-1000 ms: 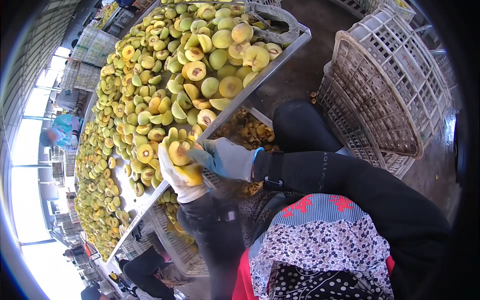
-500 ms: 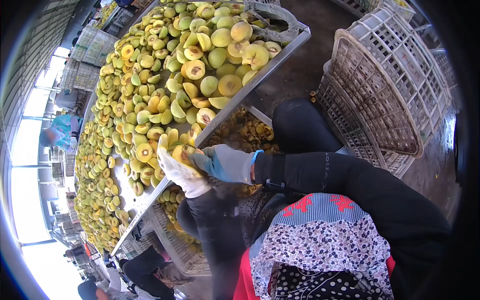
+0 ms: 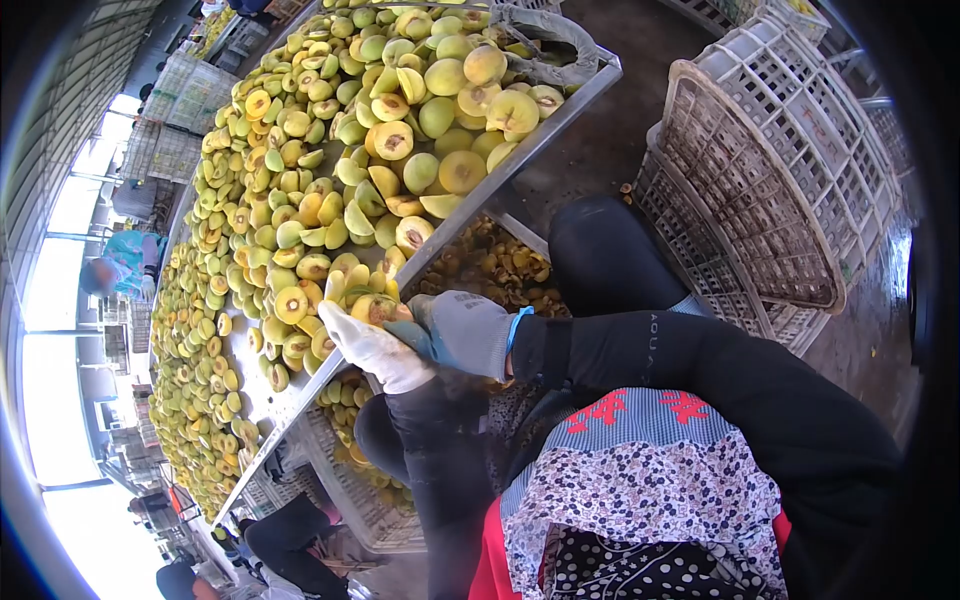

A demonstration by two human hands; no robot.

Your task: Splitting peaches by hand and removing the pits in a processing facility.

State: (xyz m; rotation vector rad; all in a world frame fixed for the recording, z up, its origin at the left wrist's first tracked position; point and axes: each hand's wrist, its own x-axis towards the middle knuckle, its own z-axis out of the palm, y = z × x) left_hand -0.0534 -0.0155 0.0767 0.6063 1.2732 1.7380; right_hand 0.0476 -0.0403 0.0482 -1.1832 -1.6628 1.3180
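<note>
My left hand (image 3: 385, 350), in a white glove, holds a halved yellow peach (image 3: 372, 309) over the metal table's near edge, its cut face partly showing. My right hand (image 3: 462, 330), in a grey-blue glove, is curled closed against the peach's near side. Whatever sits inside its fingers is hidden. A heap of green-yellow peach halves (image 3: 290, 235) covers the table just beyond both hands, many cut side up with reddish-brown centres.
The metal table rim (image 3: 510, 165) runs diagonally in front of me. Beneath it lie brown-yellow fruit scraps (image 3: 490, 265) and a crate of fruit (image 3: 360, 500). Stacked plastic crates (image 3: 760, 190) stand at right. A co-worker in a blue top (image 3: 130, 262) is across the table.
Both hands, with the peach between them, have shifted slightly right and tilted a little. The heap on the table looks the same.
</note>
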